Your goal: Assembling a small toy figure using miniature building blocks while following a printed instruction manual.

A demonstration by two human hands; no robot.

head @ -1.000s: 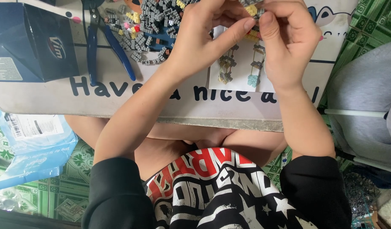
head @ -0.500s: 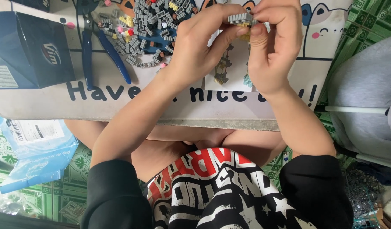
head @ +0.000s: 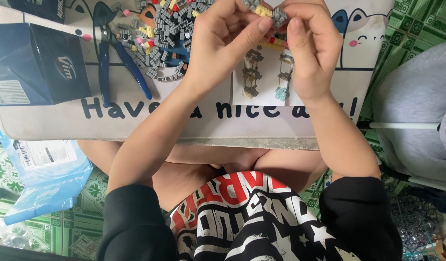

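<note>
Pinched between the thumbs and forefingers of both hands, a small grey and yellow brick piece (head: 264, 10) is being held at twelve o'clock, just above the low table (head: 150, 128). The left hand (head: 223, 46) is being closed on its left end and the right hand (head: 312, 50) on its right end, each gripping tightly. For a clean join, the studs are best being lined up squarely and pressed straight together, with both wrists being braced near the table so nothing twists loose; that is a judgement only. Under the hands, a printed sheet (head: 261, 87) with brick pictures is being kept in sight as a guide. At ten o'clock a heap of loose bricks (head: 160, 36) is being spread beside blue-handled pliers (head: 111, 58), with a dark blue box (head: 37, 63) at nine o'clock. Much is being hidden: the piece's top is being cut off by the frame edge, its underside is being covered by fingers, and the sheet is being largely masked. A grey bundle (head: 416, 106) at three o'clock cannot be identified.
</note>
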